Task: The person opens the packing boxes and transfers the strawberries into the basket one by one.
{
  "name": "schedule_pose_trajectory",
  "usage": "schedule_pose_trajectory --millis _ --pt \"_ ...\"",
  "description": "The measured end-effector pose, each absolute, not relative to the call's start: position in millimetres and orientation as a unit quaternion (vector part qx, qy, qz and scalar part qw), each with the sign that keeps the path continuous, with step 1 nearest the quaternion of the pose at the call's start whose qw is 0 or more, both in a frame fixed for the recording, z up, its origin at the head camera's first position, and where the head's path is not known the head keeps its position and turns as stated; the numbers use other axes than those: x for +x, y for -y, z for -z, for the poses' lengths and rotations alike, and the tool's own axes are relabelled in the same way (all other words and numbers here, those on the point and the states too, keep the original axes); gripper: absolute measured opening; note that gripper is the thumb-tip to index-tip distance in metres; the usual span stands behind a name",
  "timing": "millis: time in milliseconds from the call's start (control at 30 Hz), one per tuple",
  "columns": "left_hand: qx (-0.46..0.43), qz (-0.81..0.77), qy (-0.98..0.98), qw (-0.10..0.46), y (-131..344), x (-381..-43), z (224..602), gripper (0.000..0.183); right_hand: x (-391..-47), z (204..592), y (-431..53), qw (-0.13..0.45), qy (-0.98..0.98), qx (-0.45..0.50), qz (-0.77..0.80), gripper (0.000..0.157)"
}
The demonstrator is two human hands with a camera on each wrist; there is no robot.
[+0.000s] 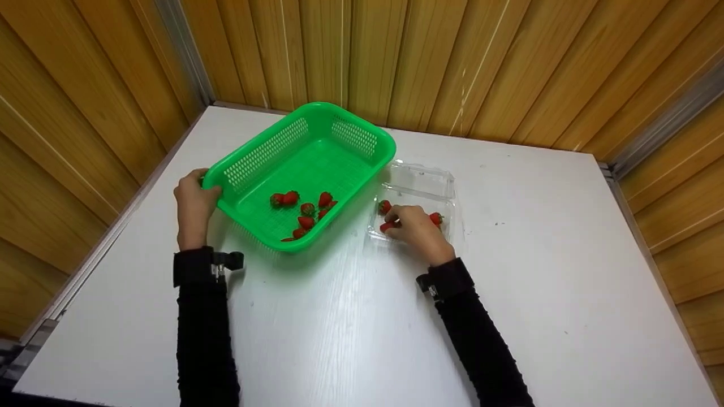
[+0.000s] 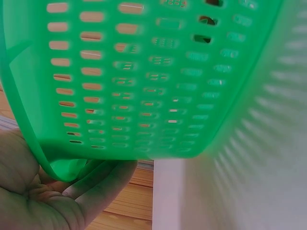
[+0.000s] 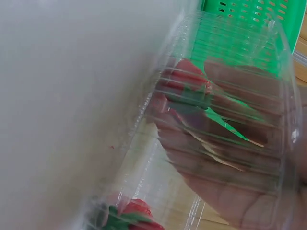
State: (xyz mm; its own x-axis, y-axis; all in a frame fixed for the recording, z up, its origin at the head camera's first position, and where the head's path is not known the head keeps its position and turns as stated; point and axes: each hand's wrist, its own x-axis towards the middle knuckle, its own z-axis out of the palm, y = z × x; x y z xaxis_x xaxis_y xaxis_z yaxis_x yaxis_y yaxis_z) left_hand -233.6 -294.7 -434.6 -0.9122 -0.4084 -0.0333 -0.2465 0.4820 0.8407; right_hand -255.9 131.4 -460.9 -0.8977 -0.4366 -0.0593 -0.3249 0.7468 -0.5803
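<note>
While the left hand [image 1: 195, 203] grips a green basket [image 1: 317, 152] by the rim, between the basket's 8 and 9 o'clock, a dark wrist strap [image 1: 193, 268] and black left sleeve [image 1: 203, 339] trail off toward 6. Left wrist view: fingers hooked under the lip, perforated side filling much of the shot. Basket is left of centre over a white table [image 1: 317, 350], long axis roughly 1:30 to 7:30; can't tell if its near end is lifted. Red strawberries [image 1: 306, 222] inside, bunched around the basket's 6 o'clock, two close together on the bunch's left edge. Just off the basket's 4 o'clock: clear plastic container [image 1: 404, 198], open, lid [image 1: 421, 180] folded back toward 12. One berry lies in it at 10. Right hand [image 1: 418, 229] comes in from 5, thumb and fingers pinching a strawberry [image 1: 388, 226] at the container's 8 to 9; right wrist view has it between the fingertips, leaves visible, seen through clear plastic. Can't tell if it touches the container floor. Another berry at 3, just beside the hand. Black right sleeve [image 1: 483, 345] runs toward 5. Wood-panel wall [image 1: 424, 68] across 12.
</note>
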Motion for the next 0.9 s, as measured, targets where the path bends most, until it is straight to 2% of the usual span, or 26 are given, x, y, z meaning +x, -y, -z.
schedule_pose_trajectory --millis 367,900 --pt "0.194 0.485 0.849 0.085 294 -234 435 0.054 -255 456 -135 0.079 -0.932 -0.186 0.301 0.020" --pt "0.191 0.477 0.853 0.091 296 -234 436 0.054 -236 403 -154 0.011 -0.926 -0.186 0.328 0.021"
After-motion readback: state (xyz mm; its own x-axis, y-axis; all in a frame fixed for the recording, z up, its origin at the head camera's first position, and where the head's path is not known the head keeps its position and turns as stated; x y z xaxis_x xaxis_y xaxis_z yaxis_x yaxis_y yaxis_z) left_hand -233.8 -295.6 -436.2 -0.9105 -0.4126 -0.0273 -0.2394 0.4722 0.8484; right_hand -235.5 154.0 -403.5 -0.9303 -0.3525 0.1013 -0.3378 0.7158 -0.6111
